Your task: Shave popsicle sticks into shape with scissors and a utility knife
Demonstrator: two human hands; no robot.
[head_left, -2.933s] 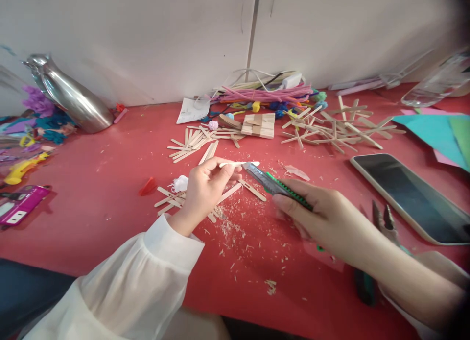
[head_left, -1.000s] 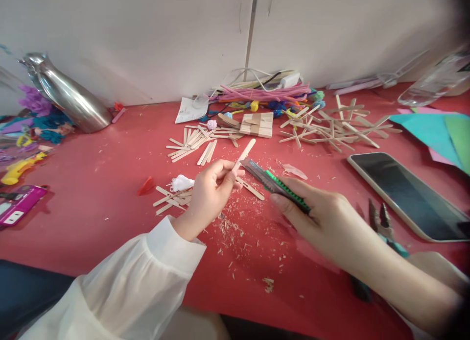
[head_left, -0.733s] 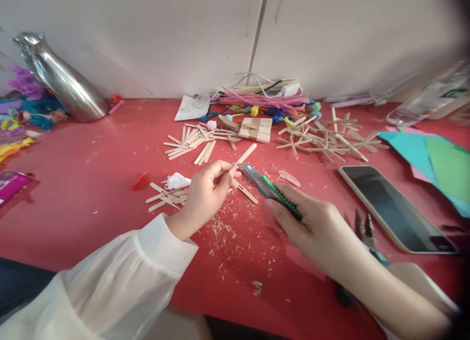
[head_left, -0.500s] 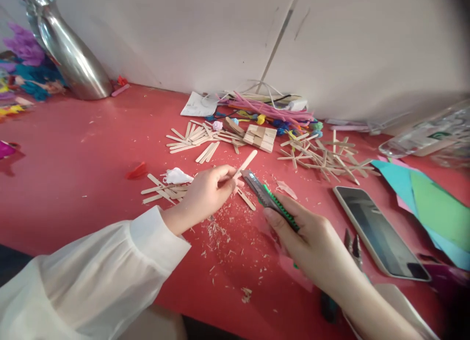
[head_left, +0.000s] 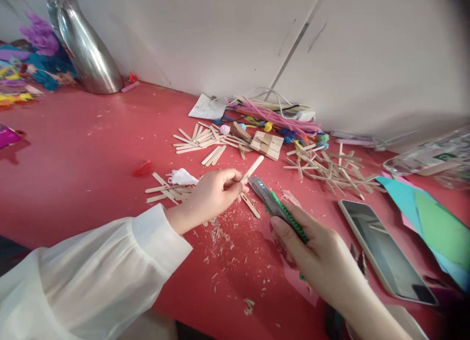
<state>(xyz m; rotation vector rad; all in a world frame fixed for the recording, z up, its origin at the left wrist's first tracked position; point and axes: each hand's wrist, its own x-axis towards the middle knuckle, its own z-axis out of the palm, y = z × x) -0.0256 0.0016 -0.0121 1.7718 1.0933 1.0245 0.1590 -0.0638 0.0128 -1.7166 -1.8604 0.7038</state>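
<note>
Between the thumb and fingers of my left hand [head_left: 220, 190] a wooden craft stick [head_left: 254, 166] is pinched, its rounded end pointing up and away. My right hand [head_left: 312, 247] is wrapped round a green and grey utility knife [head_left: 279, 210]. The knife's tip is close to the held stick, just right of my left fingertips; whether they touch I cannot tell. Below both hands, wood shavings [head_left: 220, 237] are scattered over the red table [head_left: 91, 183]. Another stick [head_left: 250, 205] lies under my left fingers, and several more sticks [head_left: 156, 189] lie beside my left wrist with a white crumpled piece [head_left: 181, 177].
Loose sticks [head_left: 198, 139], a stick bundle [head_left: 267, 145] and a heap of sticks [head_left: 330, 168] lie further back, before pink pipe cleaners [head_left: 275, 115]. A phone [head_left: 385, 252] and coloured paper [head_left: 440, 222] are at right. A steel jug [head_left: 91, 56] stands back left by the wall.
The whole view has shifted slightly, so the table things appear a little further right. The knife has drawn slightly away from the stick; both hands keep their hold.
</note>
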